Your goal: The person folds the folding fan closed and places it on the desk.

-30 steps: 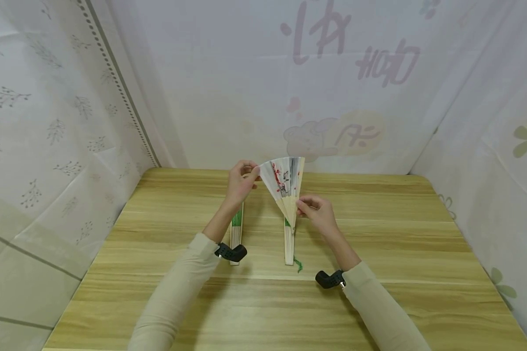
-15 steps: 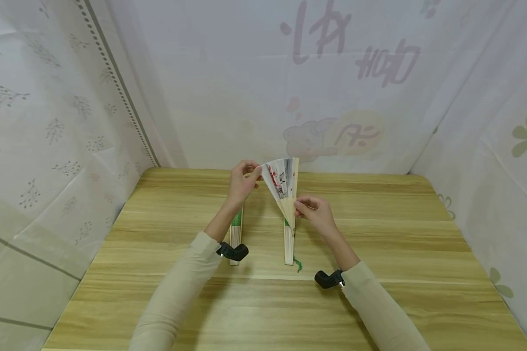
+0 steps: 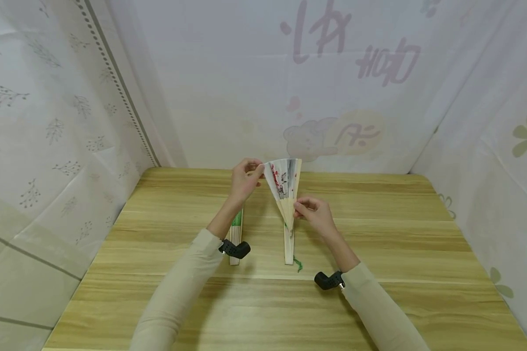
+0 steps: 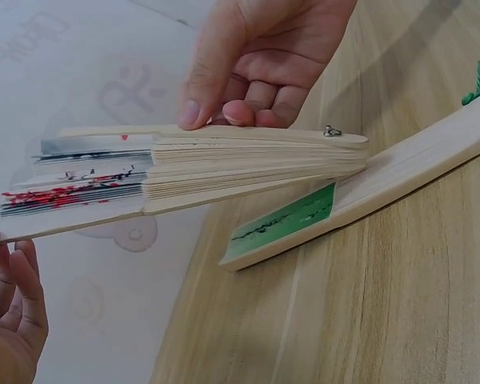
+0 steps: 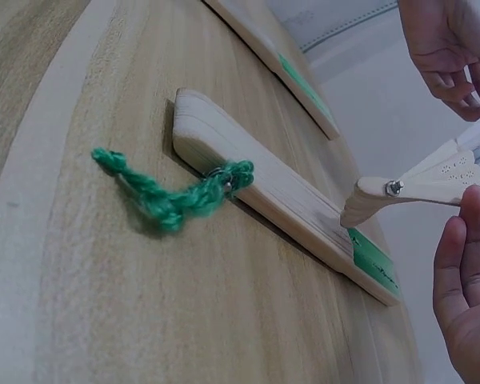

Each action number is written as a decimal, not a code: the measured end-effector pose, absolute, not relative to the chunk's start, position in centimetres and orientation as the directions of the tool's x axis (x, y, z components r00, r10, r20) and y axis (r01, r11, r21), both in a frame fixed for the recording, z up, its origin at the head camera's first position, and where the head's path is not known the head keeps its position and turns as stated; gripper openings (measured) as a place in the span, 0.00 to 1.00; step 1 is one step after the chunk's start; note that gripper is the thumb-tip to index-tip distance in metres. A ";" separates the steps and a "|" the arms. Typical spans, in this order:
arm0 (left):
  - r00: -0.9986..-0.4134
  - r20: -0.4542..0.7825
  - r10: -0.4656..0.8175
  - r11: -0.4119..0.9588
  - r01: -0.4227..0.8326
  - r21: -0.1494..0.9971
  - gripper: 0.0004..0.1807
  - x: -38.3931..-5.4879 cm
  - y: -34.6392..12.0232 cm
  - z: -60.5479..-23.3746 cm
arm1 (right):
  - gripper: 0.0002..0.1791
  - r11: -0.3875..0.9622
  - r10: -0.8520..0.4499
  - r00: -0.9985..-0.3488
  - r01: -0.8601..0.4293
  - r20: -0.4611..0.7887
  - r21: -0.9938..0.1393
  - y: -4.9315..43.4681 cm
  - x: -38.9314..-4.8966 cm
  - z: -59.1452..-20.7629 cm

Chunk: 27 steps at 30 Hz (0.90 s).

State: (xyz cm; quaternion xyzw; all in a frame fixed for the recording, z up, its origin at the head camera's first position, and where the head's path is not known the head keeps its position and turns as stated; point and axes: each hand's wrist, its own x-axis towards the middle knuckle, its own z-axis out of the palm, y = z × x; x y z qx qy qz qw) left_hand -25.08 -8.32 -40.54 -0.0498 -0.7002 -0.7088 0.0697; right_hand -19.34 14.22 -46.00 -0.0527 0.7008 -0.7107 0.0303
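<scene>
A white folding fan (image 3: 282, 180) with red blossoms and grey brushwork is held partly spread above the table. My left hand (image 3: 244, 180) pinches its upper left edge between thumb and fingers. Lower on the other side, my right hand (image 3: 315, 213) pinches the outer wooden rib. The pivot rivet (image 5: 394, 188) shows at the fan's narrow end in the right wrist view. Beneath that end lies a folded green fan (image 3: 289, 248) with a green cord (image 5: 164, 200) at its base. A second folded green fan (image 3: 235, 234) lies to the left, partly hidden behind my left forearm.
The wooden table (image 3: 377, 243) spreads around the fans. Behind it hangs a pale printed curtain (image 3: 228, 97), with more patterned cloth at both sides. Black wrist cameras (image 3: 235, 249) sit on both my wrists.
The white fan has narrowed a little, its left edge shifting right with my left hand. My right hand has hardly moved. Both green fans lie where they were.
</scene>
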 end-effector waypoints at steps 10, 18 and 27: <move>-0.984 0.178 -0.028 0.018 0.177 0.984 0.08 -25.4 -7.6 -39.8 | 0.09 -0.015 -0.136 -0.990 -0.043 0.045 -0.999 14.2 -19.2 -46.0; -0.982 0.187 -0.035 0.021 0.186 0.982 0.08 -25.5 -7.3 -39.8 | 0.11 -0.011 -0.142 -0.989 -0.047 0.048 -0.999 14.2 -19.3 -46.1; -0.983 0.184 -0.021 0.014 0.184 0.983 0.08 -25.7 -7.0 -40.0 | 0.12 -0.005 -0.168 -0.984 -0.061 0.061 -0.998 14.2 -19.1 -46.0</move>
